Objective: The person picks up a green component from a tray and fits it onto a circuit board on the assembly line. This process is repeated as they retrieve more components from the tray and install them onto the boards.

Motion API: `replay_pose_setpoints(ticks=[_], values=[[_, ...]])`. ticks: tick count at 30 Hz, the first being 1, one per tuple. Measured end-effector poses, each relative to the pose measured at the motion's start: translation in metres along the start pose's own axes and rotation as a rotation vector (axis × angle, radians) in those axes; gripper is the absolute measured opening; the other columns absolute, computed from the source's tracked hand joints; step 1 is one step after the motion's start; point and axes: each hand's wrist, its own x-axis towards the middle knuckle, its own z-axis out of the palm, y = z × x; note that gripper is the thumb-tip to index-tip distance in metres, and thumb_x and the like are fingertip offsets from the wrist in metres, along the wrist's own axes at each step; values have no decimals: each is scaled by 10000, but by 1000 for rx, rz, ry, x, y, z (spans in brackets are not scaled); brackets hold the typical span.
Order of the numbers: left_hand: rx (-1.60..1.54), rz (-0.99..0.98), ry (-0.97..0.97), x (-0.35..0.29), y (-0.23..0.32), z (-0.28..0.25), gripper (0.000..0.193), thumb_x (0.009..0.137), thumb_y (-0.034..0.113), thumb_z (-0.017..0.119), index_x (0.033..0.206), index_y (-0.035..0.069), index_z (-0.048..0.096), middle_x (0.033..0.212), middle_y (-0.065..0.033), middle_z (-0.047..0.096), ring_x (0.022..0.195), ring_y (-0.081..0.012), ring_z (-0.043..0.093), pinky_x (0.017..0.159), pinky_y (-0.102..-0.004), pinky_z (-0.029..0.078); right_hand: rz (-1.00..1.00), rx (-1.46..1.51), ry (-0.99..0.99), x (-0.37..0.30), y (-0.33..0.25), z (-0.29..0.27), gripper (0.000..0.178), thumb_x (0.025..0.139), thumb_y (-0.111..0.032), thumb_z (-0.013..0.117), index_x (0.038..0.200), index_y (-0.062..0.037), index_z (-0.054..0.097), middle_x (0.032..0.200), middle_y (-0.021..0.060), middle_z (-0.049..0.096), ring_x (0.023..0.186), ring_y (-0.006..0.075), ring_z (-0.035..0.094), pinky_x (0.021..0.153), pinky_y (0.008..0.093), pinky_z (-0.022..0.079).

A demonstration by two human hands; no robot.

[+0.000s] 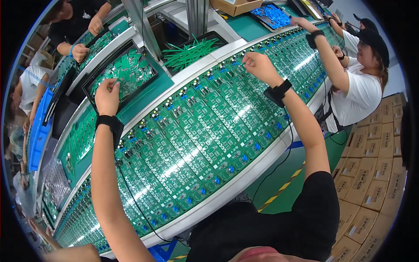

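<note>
A long row of green circuit boards (196, 131) runs along the curved conveyor in front of me. My left hand (107, 97) reaches over the line into a black tray of small green parts (126, 72), fingers pinched among them. My right hand (258, 66) is at the far edge of a board, thumb and finger pinched on a small pale component that is too small to make out. Both wrists wear black bands.
A black tray of green strips (190, 53) and a tray of blue parts (273, 15) sit beyond the line. A person in a white shirt (358, 94) works at my right, another in black (76, 26) across. Stacked cardboard boxes (375, 174) stand on the right.
</note>
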Motion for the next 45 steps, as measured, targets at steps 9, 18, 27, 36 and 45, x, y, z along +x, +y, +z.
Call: replay_pose_setpoints(ticks=[9,18,27,36,45], values=[[-222,-77,-27,-1,-3,-2,197,840,146,556,989,16,560,838,-31,574,708,-105,562,553,-227,467,-21,-79,-70,9,0,3,120,655,-17,570,774,-20,585,664,108,585,627,232,583,576,324,460],[-555,-69,-35,-19,23,-3,201,837,94,547,1012,-5,541,848,-35,549,695,-100,550,559,-216,480,-32,-128,-81,11,0,1,100,676,-10,585,774,-6,565,650,66,559,598,142,543,569,262,451],[-596,-136,-148,-31,34,-8,174,817,65,520,973,16,580,804,-25,560,641,-79,537,529,-205,458,-27,-126,-106,14,4,4,112,668,-7,584,777,-5,561,650,64,551,598,143,540,567,260,450],[-556,-108,-211,-41,41,-12,185,821,64,501,984,35,586,792,-12,563,653,-79,542,557,-202,430,-26,-130,-125,15,2,1,114,666,-7,580,778,-4,562,659,64,553,598,146,539,572,260,452],[-644,-156,-335,-53,51,-13,176,827,68,503,979,37,585,774,-7,562,673,-91,562,589,-214,436,-8,-179,-124,20,1,6,131,629,-18,572,759,-24,584,658,99,577,638,234,579,583,334,452]])
